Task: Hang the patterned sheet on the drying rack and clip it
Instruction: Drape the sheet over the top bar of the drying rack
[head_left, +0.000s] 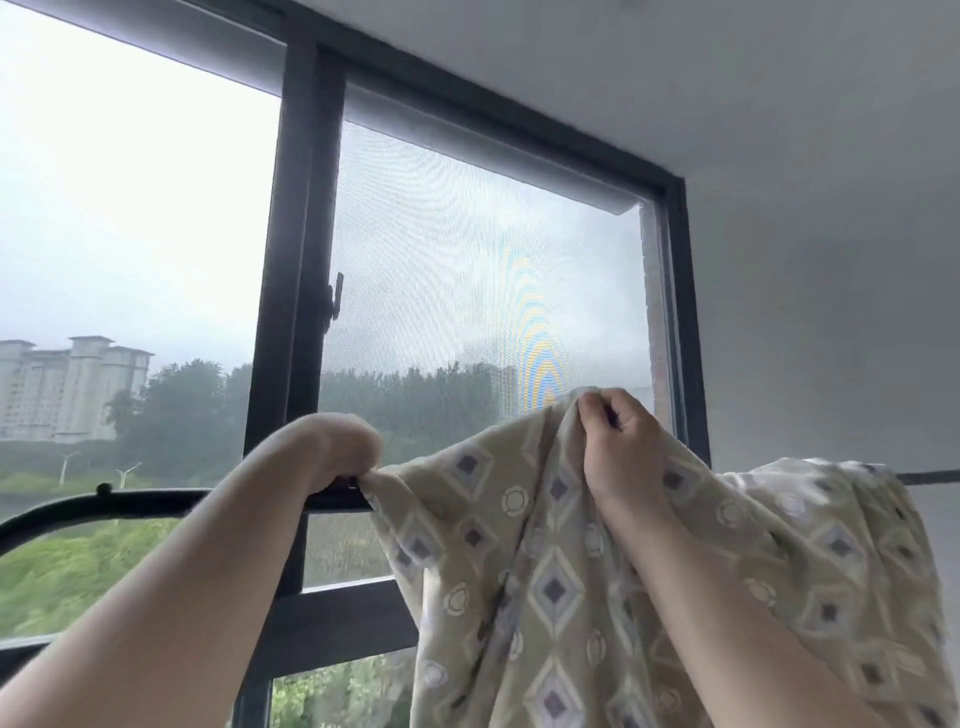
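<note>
The patterned sheet (524, 566), beige with grey diamonds and white rings, hangs over the black bar of the drying rack (130, 501), which runs across the lower half of the view. My left hand (337, 452) is bent down over the bar and pinches the sheet's left corner against it. My right hand (618, 436) is raised above the bar and grips a fold of the sheet, lifting it into a peak. The bar's right end (930, 475) shows beyond the cloth. No clip is visible.
Behind the rack stands a dark-framed window (306, 260) with a handle (336, 301) and an insect screen (467, 270). A grey wall (831, 312) and ceiling lie to the right. Trees and buildings show outside.
</note>
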